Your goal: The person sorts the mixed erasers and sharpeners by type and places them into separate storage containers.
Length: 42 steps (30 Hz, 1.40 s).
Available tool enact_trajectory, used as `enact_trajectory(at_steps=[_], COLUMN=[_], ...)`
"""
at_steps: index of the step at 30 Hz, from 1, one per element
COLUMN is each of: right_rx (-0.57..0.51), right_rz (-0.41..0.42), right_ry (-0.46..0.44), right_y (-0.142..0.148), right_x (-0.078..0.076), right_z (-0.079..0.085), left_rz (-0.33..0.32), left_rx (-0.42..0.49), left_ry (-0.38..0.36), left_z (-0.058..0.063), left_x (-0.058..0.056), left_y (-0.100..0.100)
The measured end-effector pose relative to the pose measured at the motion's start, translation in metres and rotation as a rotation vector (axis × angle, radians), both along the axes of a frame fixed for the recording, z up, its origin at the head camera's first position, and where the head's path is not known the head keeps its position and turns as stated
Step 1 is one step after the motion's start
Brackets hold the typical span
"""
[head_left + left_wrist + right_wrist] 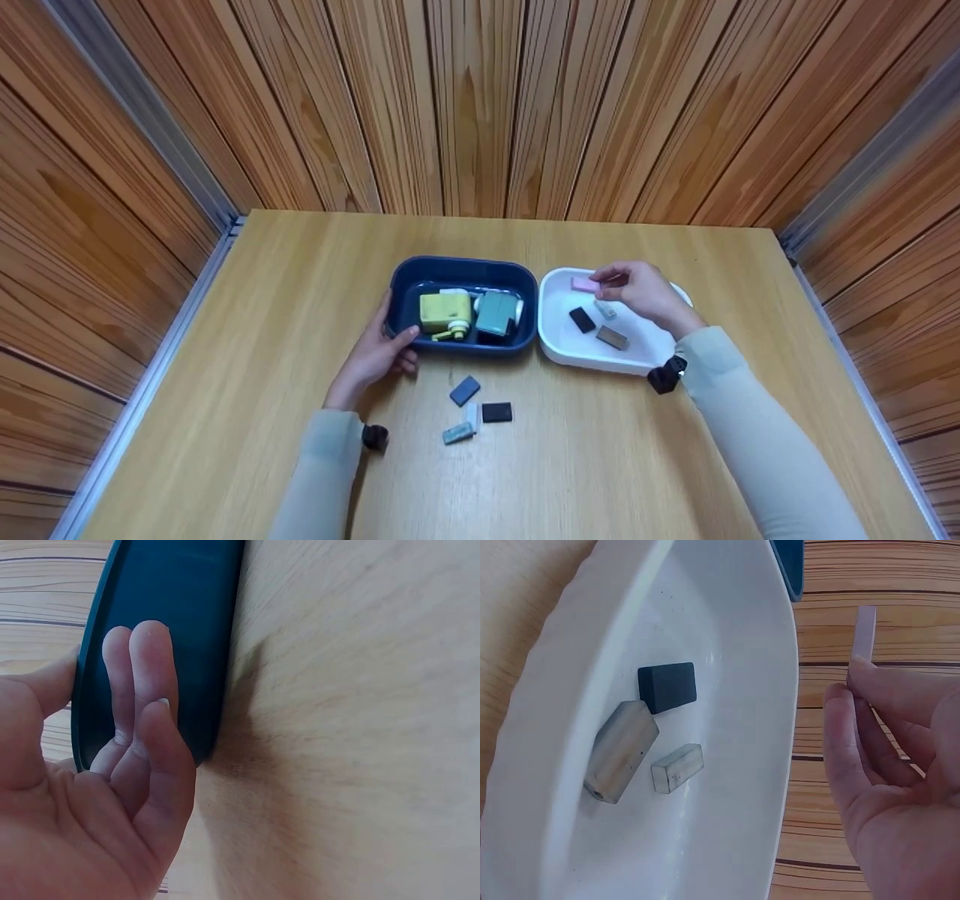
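Note:
My right hand [637,291] pinches a pink eraser [585,285] between thumb and fingertips, over the far side of the white tray [551,346]. In the right wrist view the eraser [865,634] shows edge-on above the tray's rim. Inside the tray lie a black eraser [667,686], a grey-brown one [622,750] and a small whitish one [678,768]. My left hand [377,351] grips the near left corner of a dark blue bin [465,264], thumb at the rim and several fingers along its outer wall [187,600].
The bin holds a yellow crank pencil sharpener [444,311] and a teal one [496,313]. On the table before it lie a blue eraser [465,391], a black one [496,412], a whitish one [472,417] and a teal one [458,433]. Wood-panelled walls [472,112] enclose the table.

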State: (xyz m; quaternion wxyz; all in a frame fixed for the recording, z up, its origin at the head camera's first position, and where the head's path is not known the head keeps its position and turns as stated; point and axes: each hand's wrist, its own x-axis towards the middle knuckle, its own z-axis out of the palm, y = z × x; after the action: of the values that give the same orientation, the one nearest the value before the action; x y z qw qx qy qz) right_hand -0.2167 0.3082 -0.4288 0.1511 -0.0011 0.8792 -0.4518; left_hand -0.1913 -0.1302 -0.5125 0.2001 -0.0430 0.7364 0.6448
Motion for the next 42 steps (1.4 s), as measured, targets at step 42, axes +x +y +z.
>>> enact_trajectory(at_steps=[42], right_rx=[-0.125], right_rz=[0.034], right_ry=[0.015], right_y=[0.006], right_x=[0.016], right_z=[-0.008], left_rz=[0.007], left_rx=[-0.008], left_ry=[0.007], left_z=[0.000], left_x=[0.000], left_y=[0.002])
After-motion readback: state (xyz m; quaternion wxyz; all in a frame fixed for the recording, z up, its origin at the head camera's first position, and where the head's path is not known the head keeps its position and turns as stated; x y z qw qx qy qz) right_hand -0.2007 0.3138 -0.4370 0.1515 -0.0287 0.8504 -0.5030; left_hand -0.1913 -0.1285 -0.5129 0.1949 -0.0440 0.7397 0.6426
